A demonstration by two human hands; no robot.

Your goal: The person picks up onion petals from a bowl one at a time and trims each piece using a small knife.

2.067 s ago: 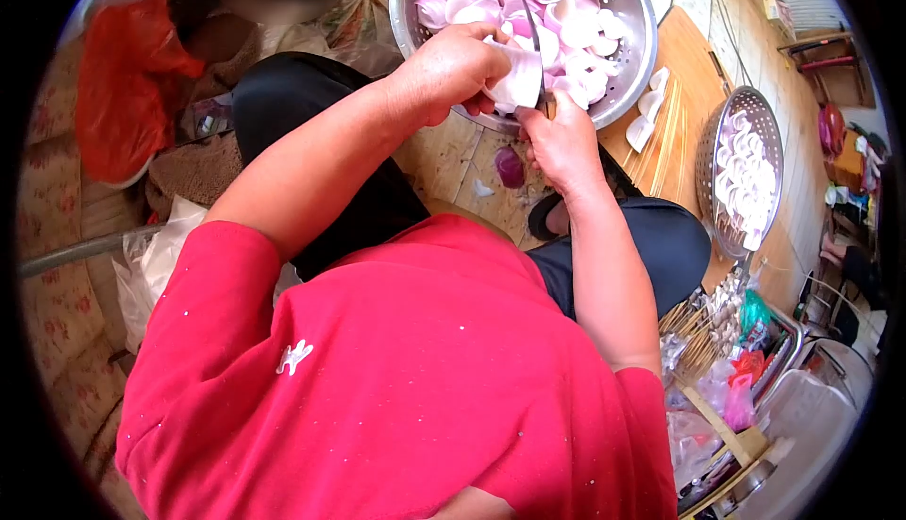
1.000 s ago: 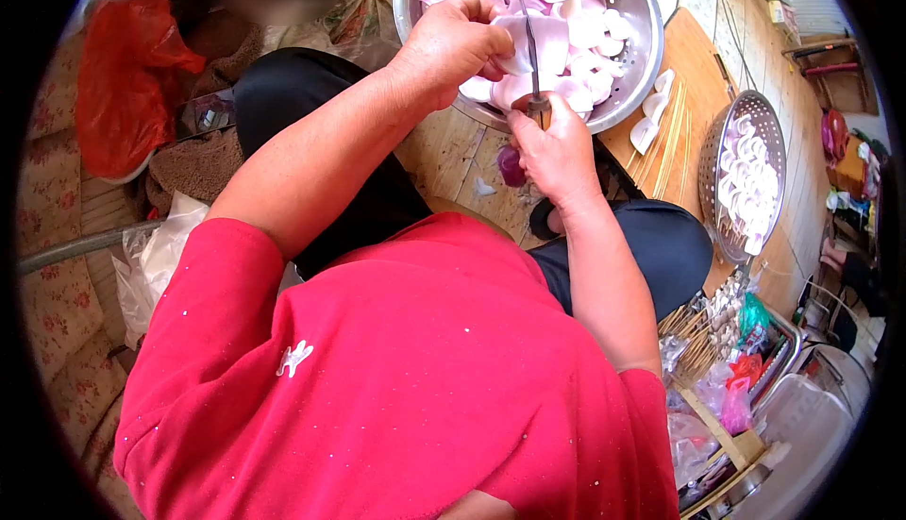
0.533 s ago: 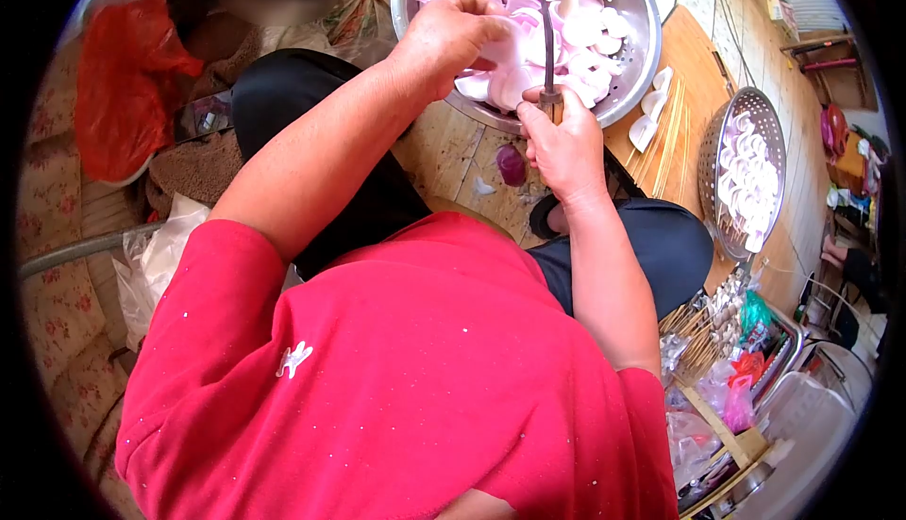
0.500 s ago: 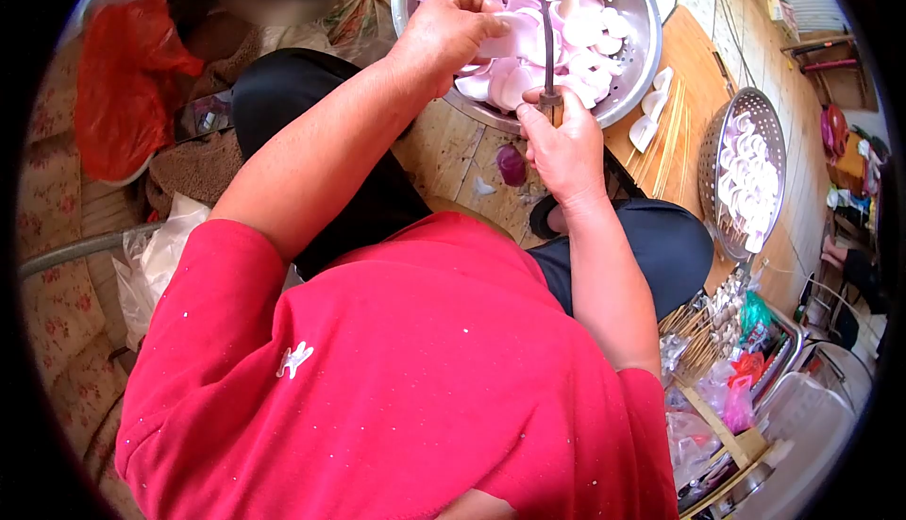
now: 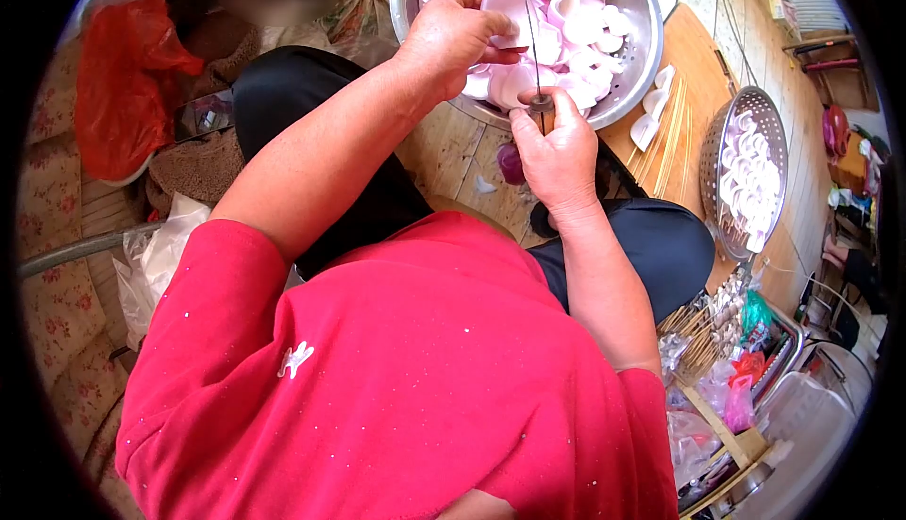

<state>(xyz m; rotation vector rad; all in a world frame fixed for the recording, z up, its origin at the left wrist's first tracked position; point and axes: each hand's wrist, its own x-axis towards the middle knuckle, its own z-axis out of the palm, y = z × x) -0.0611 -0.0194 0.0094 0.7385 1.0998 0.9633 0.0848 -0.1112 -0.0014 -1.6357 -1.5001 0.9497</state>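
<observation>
My left hand (image 5: 451,43) pinches a pale onion piece (image 5: 508,12) above the near-left side of a metal colander (image 5: 649,67). Many pink and white onion layers (image 5: 574,20) fill that colander. In my right hand (image 5: 563,157) is a knife (image 5: 535,53), its handle wrapped by the fingers. The thin dark blade points up and away, edge-on to me, just right of the held onion piece. Whether blade and piece touch, I cannot tell.
Right of the colander, a wooden board (image 5: 696,62) carries bamboo skewers (image 5: 672,142) and some onion pieces (image 5: 645,131). A second colander (image 5: 710,157) holds skewered onion. Purple onion skin (image 5: 511,164) lies on the floor. A red plastic bag (image 5: 127,86) is at left.
The knife has turned so its blade looks thinner and leans slightly left. My right hand has shifted a little left and down, while my left fingers have spread somewhat.
</observation>
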